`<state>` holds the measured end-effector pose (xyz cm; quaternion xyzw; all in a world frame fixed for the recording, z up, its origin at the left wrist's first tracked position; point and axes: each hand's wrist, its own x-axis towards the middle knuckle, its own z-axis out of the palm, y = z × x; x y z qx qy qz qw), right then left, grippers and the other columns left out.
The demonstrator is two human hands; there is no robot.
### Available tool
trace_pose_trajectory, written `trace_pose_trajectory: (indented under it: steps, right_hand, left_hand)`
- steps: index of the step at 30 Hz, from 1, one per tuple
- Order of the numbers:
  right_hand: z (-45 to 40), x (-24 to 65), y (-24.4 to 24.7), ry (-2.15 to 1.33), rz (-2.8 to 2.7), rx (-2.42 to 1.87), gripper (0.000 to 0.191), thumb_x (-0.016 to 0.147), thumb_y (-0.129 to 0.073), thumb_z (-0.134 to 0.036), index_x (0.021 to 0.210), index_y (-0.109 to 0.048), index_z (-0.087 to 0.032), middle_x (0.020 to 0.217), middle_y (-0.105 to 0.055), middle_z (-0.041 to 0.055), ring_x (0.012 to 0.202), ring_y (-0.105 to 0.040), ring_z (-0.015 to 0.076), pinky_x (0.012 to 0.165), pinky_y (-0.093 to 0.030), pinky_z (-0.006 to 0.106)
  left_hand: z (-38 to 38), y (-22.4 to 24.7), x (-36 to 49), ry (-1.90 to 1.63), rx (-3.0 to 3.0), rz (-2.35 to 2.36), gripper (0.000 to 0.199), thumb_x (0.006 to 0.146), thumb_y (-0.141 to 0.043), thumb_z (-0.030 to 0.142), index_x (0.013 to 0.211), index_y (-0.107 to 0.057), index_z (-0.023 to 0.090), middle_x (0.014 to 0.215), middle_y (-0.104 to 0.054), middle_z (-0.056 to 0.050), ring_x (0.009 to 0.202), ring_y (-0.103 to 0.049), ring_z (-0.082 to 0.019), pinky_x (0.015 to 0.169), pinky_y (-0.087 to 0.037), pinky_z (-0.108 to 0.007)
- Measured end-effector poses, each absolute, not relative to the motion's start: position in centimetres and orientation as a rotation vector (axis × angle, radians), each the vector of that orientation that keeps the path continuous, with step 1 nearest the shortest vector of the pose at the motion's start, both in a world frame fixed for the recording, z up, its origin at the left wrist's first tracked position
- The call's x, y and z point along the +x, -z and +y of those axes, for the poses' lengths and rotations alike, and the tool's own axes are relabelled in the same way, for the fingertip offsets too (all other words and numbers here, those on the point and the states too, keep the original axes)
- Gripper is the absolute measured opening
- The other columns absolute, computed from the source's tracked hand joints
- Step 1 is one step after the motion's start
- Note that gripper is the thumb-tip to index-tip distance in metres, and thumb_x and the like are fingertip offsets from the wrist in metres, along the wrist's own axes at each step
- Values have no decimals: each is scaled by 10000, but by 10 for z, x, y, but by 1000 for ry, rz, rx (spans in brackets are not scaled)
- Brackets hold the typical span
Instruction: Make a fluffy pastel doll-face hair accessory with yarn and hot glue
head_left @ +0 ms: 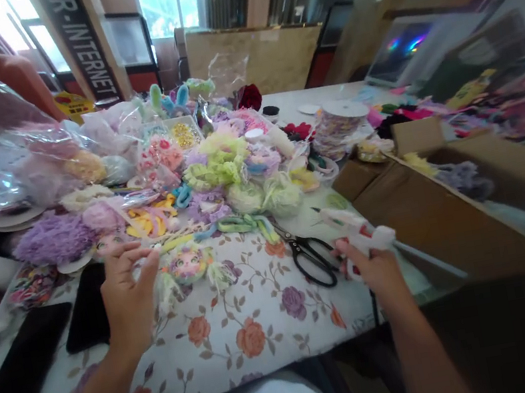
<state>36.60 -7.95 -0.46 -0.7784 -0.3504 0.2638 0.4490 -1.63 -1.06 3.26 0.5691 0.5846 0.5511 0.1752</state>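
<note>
Above the flowered tablecloth (257,312), my left hand (129,291) has thumb and forefinger pinched together at a small pale thing I cannot make out. Just right of those fingers lies a doll head (187,262) with a painted face and pale green yarn pigtails. My right hand (375,271) is wrapped round the handle of a white glue gun (357,227), its nozzle pointing up and left. Black-handled scissors (309,256) lie beside the glue gun. Behind the doll head runs a strip of yellow, blue and green fuzzy stems (241,224).
Yarn balls, including purple yarn (54,238) and green yarn (282,194), pile up at the back. Two black flat devices, one a phone-like slab (24,374), lie at left. An open cardboard box (430,228) stands at right. A ribbon spool (340,125) sits behind it.
</note>
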Motion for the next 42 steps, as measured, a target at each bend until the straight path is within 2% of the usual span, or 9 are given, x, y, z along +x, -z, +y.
trace_pose_trajectory:
  steps: [5, 9, 13, 19, 22, 24, 29, 32, 42]
  right_hand:
    - [-47, 422, 8, -382, -965, -2276, 259, 750, -586, -436, 706, -605, -182, 590, -605, 69, 652, -634, 266, 675, -483, 384]
    - [-22, 426, 12, -360, -1025, -2326, 259, 760, -569, -428, 713, -604, -177, 621, -603, 103, 769, -644, 329, 713, -472, 419]
    - [-14, 421, 13, -356, -1086, -2350, 313, 782, -542, -439, 831, -642, -146, 763, -655, 144, 865, -648, 329, 738, -471, 398]
    - [-57, 412, -3, -323, -1221, -2441, 358, 776, -558, -463, 934, -659, -158, 887, -695, 173, 872, -635, 348, 734, -448, 403]
    - [-85, 390, -15, -52, -1275, -2583, 365, 808, -487, -498, 853, -663, -182, 844, -698, 174, 807, -631, 373, 673, -439, 436]
    - [-93, 364, -23, 140, -1227, -2368, 318, 841, -454, -451, 830, -654, -205, 824, -697, 146, 815, -635, 347, 717, -446, 433]
    - [-71, 276, -39, -665, -1683, -1586, 182, 828, -596, -389, 771, -668, -231, 779, -697, 62, 717, -622, 232, 681, -465, 346]
    - [-49, 236, -44, -946, -1933, -1282, 139, 850, -607, -319, 806, -689, -217, 799, -682, 43, 721, -592, 184, 665, -447, 302]
    - [-25, 204, -44, -1298, -1993, -1279, 125, 789, -633, -270, 752, -702, -173, 642, -592, -5, 571, -470, 116, 540, -337, 242]
  left_hand:
    - [-14, -27, -11, -1132, 1495, 1496, 287, 753, -667, 496, 769, -659, 209, 1062, -602, -50, 994, -596, -234, 870, -483, -350]
    - [-15, -29, -10, -867, 1687, 1427, 293, 779, -626, 513, 755, -678, 226, 1064, -625, -66, 1027, -599, -260, 913, -472, -390]
    - [-13, -27, -9, -793, 1782, 1383, 280, 770, -631, 502, 754, -680, 228, 1080, -619, -71, 1092, -583, -272, 1015, -415, -434]
    - [-5, -16, -11, -754, 1874, 1304, 254, 768, -645, 474, 758, -690, 225, 1082, -616, -79, 1103, -568, -279, 1018, -412, -455]
    - [-1, -22, -9, -735, 1973, 1251, 212, 768, -647, 421, 719, -693, 219, 1028, -631, -81, 1089, -563, -280, 1010, -415, -457]
    - [1, -29, -7, -704, 2035, 1221, 181, 782, -639, 373, 708, -688, 216, 1009, -632, -81, 1063, -565, -267, 997, -419, -450]
    - [6, -44, -2, -463, 2194, 1110, 152, 829, -609, 309, 745, -685, 208, 1014, -622, -85, 1051, -543, -253, 956, -427, -414]
    - [6, -53, 1, -306, 2295, 999, 117, 816, -632, 284, 768, -703, 205, 1006, -619, -86, 1076, -523, -254, 948, -422, -375]
    - [6, -80, 12, 5, 2411, 970, 103, 800, -625, 215, 776, -720, 182, 988, -626, -87, 1064, -519, -264, 909, -426, -352]
